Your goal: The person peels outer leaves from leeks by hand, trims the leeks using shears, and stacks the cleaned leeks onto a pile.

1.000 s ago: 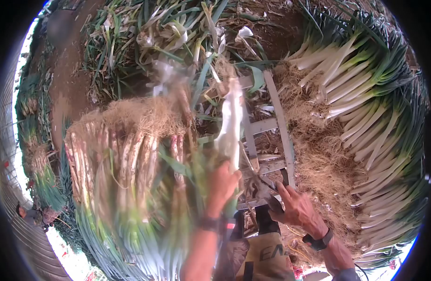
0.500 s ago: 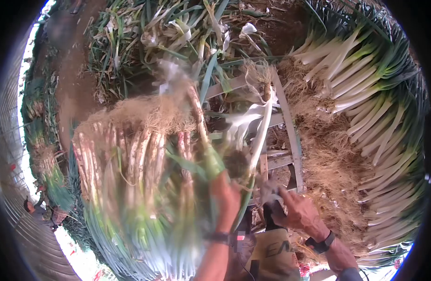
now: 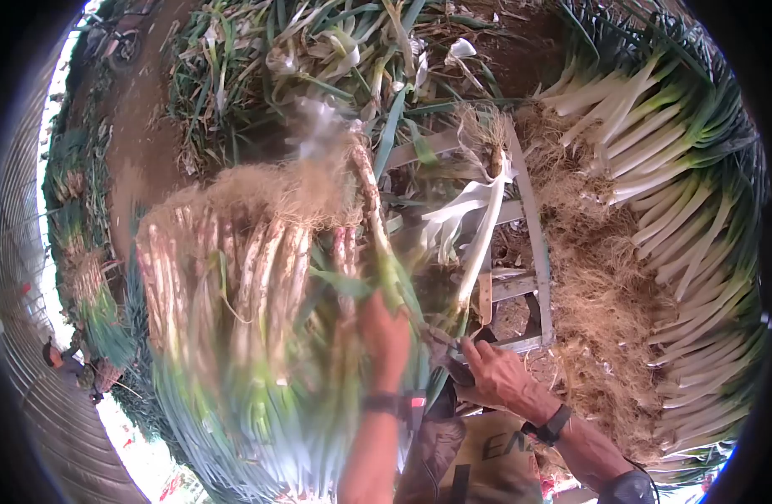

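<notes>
My left hand (image 3: 386,332), blurred, is closed around the green part of a soil-stained green onion (image 3: 367,185), whose root end points away from me. Just to the right, a peeled white green onion (image 3: 488,223) stands at a slant, loose pale skin (image 3: 453,210) hanging beside it. The fingers of my right hand (image 3: 499,378) are closed on a dark grey object (image 3: 444,353) near the lower stalks; I cannot make out its kind. Unpeeled green onions (image 3: 260,294) lie in a row left of my left hand, roots away from me.
Peeled green onions (image 3: 688,235) are stacked on the right, their roots (image 3: 600,311) facing inward. A slatted frame (image 3: 530,227) stands in the middle. Stripped leaves (image 3: 319,50) heap up at the back. Another person (image 3: 62,361) is at the far left.
My right hand has moved left with the grey object, towards the lower stalks. My left hand has shifted slightly left, its green onion standing more upright.
</notes>
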### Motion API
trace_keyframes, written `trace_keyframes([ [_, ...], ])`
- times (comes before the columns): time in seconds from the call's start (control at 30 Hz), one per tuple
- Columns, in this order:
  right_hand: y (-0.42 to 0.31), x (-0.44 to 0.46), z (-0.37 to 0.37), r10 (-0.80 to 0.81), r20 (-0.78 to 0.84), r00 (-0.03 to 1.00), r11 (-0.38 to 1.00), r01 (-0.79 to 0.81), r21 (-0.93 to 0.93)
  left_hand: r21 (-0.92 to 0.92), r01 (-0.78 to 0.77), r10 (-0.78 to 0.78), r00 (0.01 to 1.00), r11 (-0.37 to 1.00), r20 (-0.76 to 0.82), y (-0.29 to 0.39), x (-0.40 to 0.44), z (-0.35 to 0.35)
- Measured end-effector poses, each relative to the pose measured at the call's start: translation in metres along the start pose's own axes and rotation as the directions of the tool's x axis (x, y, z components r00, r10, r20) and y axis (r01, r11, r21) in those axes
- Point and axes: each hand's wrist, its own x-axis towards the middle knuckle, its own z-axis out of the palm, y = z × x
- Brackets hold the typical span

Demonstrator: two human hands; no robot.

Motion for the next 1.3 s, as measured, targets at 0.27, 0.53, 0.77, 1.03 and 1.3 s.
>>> trace_keyframes([
  [0.27, 0.013, 0.05, 0.013, 0.003, -0.217, 0.976, 1.0, -0.009, -0.03, 0.065, 0.076, -0.082, 0.992, 0.995, 0.095, 0.017, 0.028, -0.007],
  [0.53, 0.012, 0.113, -0.008, -0.013, -0.269, 0.963, 0.991, -0.022, -0.129, -0.023, 0.023, -0.019, 0.985, 0.999, 0.169, -0.004, 0.037, 0.005],
  [0.77, 0.021, 0.161, -0.018, 0.002, -0.257, 0.966, 0.97, -0.064, -0.235, 0.115, -0.009, 0.022, 0.993, 0.993, -0.117, 0.003, 0.011, 0.015],
  [1.03, 0.015, 0.199, -0.039, 0.034, -0.297, 0.954, 0.977, -0.094, -0.19, 0.062, 0.048, -0.047, 0.999, 0.997, -0.01, 0.008, 0.009, 0.007],
  [1.3, 0.028, 0.107, -0.035, -0.061, -0.232, 0.971, 0.998, 0.056, -0.029, 0.034, 0.316, -0.314, 0.916, 0.948, 0.251, 0.018, 0.032, -0.003],
])
